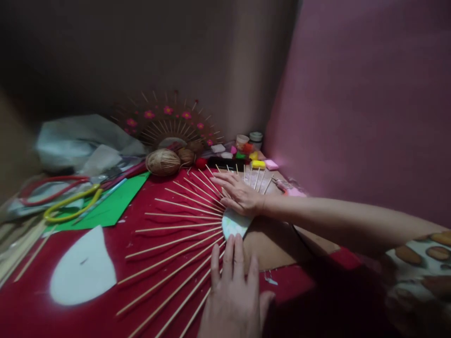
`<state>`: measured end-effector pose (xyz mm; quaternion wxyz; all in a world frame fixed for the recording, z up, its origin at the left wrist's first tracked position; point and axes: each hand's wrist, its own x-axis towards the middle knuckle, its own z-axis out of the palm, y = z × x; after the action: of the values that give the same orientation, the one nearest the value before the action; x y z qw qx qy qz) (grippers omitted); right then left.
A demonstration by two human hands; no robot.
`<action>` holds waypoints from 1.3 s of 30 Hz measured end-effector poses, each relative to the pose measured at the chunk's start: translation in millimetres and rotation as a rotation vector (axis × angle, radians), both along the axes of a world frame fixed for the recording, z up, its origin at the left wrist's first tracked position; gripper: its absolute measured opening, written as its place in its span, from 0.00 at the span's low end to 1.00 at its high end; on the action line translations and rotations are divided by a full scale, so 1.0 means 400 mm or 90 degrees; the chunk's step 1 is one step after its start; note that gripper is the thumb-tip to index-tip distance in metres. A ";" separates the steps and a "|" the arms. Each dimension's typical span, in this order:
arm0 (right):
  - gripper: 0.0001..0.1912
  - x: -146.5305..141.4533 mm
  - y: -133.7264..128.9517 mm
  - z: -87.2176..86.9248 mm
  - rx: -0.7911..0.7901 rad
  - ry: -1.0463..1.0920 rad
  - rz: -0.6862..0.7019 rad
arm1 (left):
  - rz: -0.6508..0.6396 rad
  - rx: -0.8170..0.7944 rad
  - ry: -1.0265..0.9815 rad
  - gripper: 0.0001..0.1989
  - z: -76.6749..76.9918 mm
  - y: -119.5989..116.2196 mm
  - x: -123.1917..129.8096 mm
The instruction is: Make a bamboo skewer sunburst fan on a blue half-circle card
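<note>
Thin wooden sticks (176,228) fan out in a wide half circle from a pale, rounded piece (233,226). My left hand (232,293) comes from the bottom, palm down with fingers spread, its fingertips at the near edge of the pale piece and over the closest sticks. Reaching in from the right, my right hand (244,193) lies palm down over the far side of the piece, fingers stretched to the left across the stick ends. It hides part of the piece and several sticks. Neither hand grips anything.
A decorated stick fan (167,119) leans at the back. Twine balls (163,162) lie before it, with yellow-handled scissors (72,206), green paper (116,202) and a white cutout (83,267) to the left. Brown board (278,244) lies on red cloth (148,188); colourful blocks (258,164) sit behind.
</note>
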<state>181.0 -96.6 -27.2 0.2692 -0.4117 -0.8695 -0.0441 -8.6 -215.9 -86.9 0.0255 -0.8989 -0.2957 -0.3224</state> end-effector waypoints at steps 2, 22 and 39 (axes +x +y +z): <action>0.20 0.006 -0.015 0.031 0.024 0.052 -0.021 | -0.042 0.011 -0.083 0.19 0.009 -0.007 -0.012; 0.33 0.029 -0.212 0.029 -0.095 -0.157 -0.076 | -0.023 -1.279 -1.059 0.14 0.147 -0.064 -0.065; 0.17 -0.113 -0.234 0.198 0.165 -0.032 -0.192 | -0.027 -0.886 -0.634 0.25 0.108 -0.080 -0.066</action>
<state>135.9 -190.4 52.0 0.2884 -0.4981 -0.7914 -0.2061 -35.2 -247.7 -43.6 -0.6712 -0.4685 -0.3864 -0.4251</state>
